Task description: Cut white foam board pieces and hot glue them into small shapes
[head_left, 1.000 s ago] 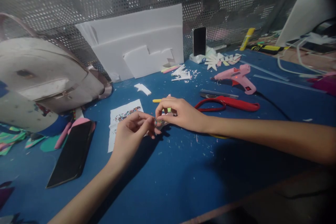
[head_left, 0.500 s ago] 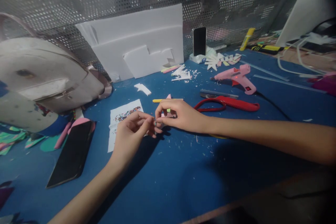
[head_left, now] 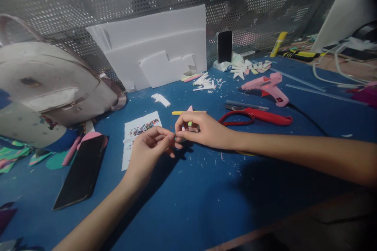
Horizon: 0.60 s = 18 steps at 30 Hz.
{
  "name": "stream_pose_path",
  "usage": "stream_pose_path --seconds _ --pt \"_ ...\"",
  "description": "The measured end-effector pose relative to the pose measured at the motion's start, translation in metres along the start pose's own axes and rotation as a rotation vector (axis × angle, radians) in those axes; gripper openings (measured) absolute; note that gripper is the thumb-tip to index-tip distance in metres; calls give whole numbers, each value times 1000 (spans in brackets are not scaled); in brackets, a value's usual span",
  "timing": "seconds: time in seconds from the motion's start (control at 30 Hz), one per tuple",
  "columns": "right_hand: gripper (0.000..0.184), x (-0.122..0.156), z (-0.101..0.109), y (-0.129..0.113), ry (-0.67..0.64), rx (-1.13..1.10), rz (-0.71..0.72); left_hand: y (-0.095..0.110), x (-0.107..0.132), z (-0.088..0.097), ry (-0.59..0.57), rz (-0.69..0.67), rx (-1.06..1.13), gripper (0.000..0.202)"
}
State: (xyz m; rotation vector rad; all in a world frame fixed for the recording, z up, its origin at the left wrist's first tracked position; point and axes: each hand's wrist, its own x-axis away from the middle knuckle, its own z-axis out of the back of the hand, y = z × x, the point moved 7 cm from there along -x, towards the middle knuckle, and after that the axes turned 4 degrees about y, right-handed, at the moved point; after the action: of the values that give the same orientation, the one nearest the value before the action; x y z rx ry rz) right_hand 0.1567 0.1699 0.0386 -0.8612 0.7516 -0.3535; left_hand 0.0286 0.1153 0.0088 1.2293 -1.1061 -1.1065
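My left hand and my right hand meet fingertip to fingertip just above the blue table. Both are pinched on a tiny piece between them, too small to name. A small pink and green paper scrap shows behind my right fingers. A white paper with glitter on it lies just left of my left hand. A thin yellow strip lies behind my right hand.
Red scissors and a pink glue gun lie to the right, with a grey blade tool between them. A dark phone lies at the left beside a pale bag. White foam sheets and an upright phone lean on the perforated wall.
My fingertips have shifted slightly on the tiny piece; both hands stay in nearly the same spot.
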Motion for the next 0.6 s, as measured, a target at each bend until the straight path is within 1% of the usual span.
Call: stream_pose_path --seconds 0.13,0.3,0.5,0.6 --pt "5 0 -1 0 -16 6 9 1 -1 -1 -8 0 5 14" --pt "7 0 -2 -1 -20 23 16 5 0 -2 0 -23 -20 15" --pt "12 0 -1 -3 -18 18 13 4 1 -2 5 -37 -3 15" --pt "11 1 -1 -3 -25 9 2 4 1 -2 8 -41 -7 15"
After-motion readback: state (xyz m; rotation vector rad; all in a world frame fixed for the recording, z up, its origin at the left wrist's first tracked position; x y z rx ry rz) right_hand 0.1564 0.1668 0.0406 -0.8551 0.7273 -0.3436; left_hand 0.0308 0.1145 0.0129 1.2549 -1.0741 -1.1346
